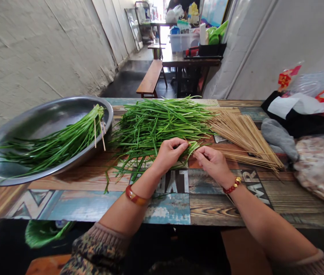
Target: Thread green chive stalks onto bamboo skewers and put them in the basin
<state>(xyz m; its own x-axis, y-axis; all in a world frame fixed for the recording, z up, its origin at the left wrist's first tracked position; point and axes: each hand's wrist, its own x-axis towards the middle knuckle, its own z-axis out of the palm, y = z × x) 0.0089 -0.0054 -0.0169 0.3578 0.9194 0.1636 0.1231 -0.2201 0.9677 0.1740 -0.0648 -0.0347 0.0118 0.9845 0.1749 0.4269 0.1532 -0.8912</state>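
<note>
My left hand (168, 156) is closed around a small bunch of garlic chives (193, 147), its pale stem ends pointing right. Against those ends, my right hand (213, 163) is pinched shut. A thin bamboo skewer (230, 199) runs out below the right wrist; its tip is hidden at the fingers. Behind both hands spreads a loose heap of green chives (162, 118). To the right of the heap lies a fanned pile of bamboo skewers (243, 139). At the left, a steel basin (64, 101) holds chives threaded on skewers (61, 142), two skewer ends jutting over its rim.
On the right of the patterned wooden table (162, 208) are a clear bag of pale pieces (319, 164), a grey bundle (278, 137) and plastic packaging (322, 82). A green basket (43, 233) sits below the front edge. Beyond stand a bench (150, 76) and another table.
</note>
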